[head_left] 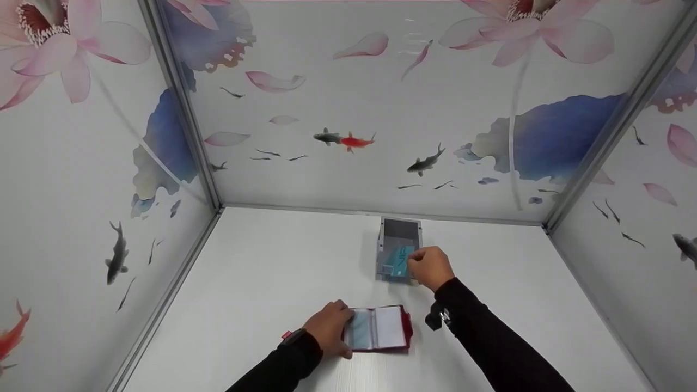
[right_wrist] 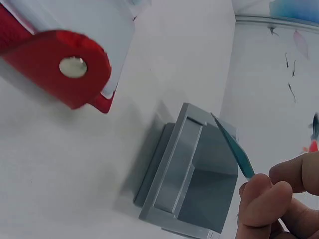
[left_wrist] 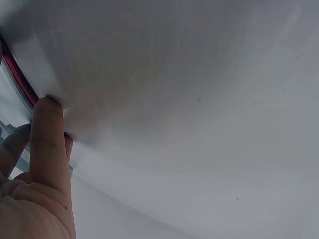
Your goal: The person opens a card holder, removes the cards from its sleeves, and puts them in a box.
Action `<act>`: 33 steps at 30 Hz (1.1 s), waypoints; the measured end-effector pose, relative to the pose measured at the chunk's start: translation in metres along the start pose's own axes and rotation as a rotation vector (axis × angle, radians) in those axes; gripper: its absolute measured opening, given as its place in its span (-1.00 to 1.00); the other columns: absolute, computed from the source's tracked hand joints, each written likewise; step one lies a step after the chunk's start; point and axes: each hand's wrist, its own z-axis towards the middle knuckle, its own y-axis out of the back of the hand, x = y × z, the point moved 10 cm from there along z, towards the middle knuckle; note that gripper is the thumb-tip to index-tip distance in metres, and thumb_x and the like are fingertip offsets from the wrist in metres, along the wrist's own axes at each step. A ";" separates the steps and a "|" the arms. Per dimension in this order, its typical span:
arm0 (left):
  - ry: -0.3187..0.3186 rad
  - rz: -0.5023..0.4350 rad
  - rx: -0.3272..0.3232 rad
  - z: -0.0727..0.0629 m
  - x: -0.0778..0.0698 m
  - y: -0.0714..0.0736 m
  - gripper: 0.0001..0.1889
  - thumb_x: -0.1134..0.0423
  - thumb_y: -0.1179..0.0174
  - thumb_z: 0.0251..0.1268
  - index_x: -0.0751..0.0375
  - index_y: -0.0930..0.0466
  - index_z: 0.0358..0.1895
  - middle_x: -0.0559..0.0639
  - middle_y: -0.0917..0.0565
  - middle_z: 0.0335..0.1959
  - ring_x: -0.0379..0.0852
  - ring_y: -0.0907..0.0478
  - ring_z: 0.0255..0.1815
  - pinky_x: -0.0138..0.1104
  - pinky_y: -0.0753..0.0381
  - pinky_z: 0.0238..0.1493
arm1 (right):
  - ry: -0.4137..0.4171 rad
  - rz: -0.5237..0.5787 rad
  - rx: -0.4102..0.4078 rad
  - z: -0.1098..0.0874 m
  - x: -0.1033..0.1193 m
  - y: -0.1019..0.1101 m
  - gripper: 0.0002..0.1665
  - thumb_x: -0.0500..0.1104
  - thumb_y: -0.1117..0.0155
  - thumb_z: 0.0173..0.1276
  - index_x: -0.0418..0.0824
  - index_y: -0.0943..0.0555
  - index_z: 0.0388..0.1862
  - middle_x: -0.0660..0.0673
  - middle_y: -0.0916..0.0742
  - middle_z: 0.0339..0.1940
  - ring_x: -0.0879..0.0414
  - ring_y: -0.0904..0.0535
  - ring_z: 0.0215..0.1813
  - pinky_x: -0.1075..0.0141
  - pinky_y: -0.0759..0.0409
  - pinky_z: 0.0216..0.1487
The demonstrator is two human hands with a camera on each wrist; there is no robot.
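Note:
A red card holder (head_left: 407, 329) lies spread on the white table, its clear sleeves facing up. My left hand (head_left: 330, 329) grips its left edge, with fingers at the upper corner and thumb at the lower one. In the left wrist view, my fingers (left_wrist: 48, 144) meet the red edge. Between thumb and fingers, my right hand (head_left: 432, 267) pinches a teal card (head_left: 401, 261) lettered "VIP". The card is seen nearly edge-on in the right wrist view, over the open grey box (right_wrist: 172, 167). From above, it covers part of the box's interior.
White panels (head_left: 326, 185) printed with lotus flowers and fish enclose the table (head_left: 272, 261) at the back and both sides. The grey box stands close to the back panel. A red snap strap (right_wrist: 84, 84) sticks out from the holder's right side.

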 end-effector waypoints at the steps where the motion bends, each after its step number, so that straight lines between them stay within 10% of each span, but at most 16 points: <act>1: 0.002 -0.001 0.000 0.000 0.000 0.000 -0.09 0.02 -0.89 -0.05 0.20 -0.70 0.44 0.02 -0.68 0.23 -0.09 -0.60 0.20 -0.20 -0.73 0.33 | -0.008 -0.001 -0.002 0.003 -0.001 0.002 -0.66 -0.28 -0.28 0.58 -0.44 -0.87 0.11 -0.40 -0.89 0.11 -0.04 -0.83 -0.14 0.18 -0.81 -0.13; 16: 0.022 0.017 0.011 0.004 0.006 -0.006 -0.05 -0.01 -0.88 -0.05 0.18 -0.68 0.48 0.02 -0.67 0.29 -0.09 -0.59 0.23 -0.20 -0.71 0.37 | 0.020 -0.031 0.046 0.035 -0.002 -0.013 -0.49 -0.24 -0.21 0.63 -0.53 -0.70 0.39 -0.51 -0.75 0.42 -0.34 -0.78 0.35 -0.24 -0.67 0.50; 20: 0.018 0.022 0.008 0.007 0.010 -0.010 -0.05 -0.03 -0.89 -0.06 0.16 -0.69 0.47 0.00 -0.67 0.28 -0.11 -0.59 0.22 -0.22 -0.71 0.36 | 0.053 -0.080 0.053 0.049 -0.001 -0.019 -0.67 -0.25 -0.22 0.59 -0.49 -0.82 -0.11 -0.40 -0.87 -0.12 -0.12 -0.75 -0.17 -0.02 -0.77 0.08; 23: 0.009 0.021 0.001 0.006 0.009 -0.009 -0.05 -0.02 -0.89 -0.07 0.16 -0.69 0.47 -0.02 -0.67 0.27 -0.11 -0.58 0.21 -0.24 -0.71 0.34 | 0.083 -0.109 0.077 0.057 0.000 -0.024 -0.52 -0.25 -0.23 0.56 -0.24 -0.48 -0.66 -0.05 -0.51 -0.64 0.10 -0.35 -0.53 0.22 -0.39 -0.40; 26: 0.007 0.021 0.007 0.004 0.007 -0.006 -0.05 -0.02 -0.89 -0.06 0.16 -0.69 0.47 -0.02 -0.67 0.28 -0.11 -0.58 0.22 -0.24 -0.71 0.34 | 0.084 -0.131 0.119 0.063 -0.001 -0.031 -0.36 -0.26 -0.23 0.52 0.00 -0.23 -0.76 0.14 -0.24 -0.75 0.20 -0.08 -0.62 0.31 -0.07 -0.49; 33: 0.018 0.026 0.017 0.005 0.008 -0.007 -0.03 -0.05 -0.89 -0.07 0.13 -0.68 0.49 -0.03 -0.67 0.30 -0.13 -0.59 0.25 -0.26 -0.70 0.37 | 0.072 -0.170 0.154 0.073 -0.006 -0.041 -0.35 -0.28 -0.20 0.47 0.04 -0.23 -0.82 0.16 -0.25 -0.78 0.22 -0.08 -0.65 0.33 -0.12 -0.53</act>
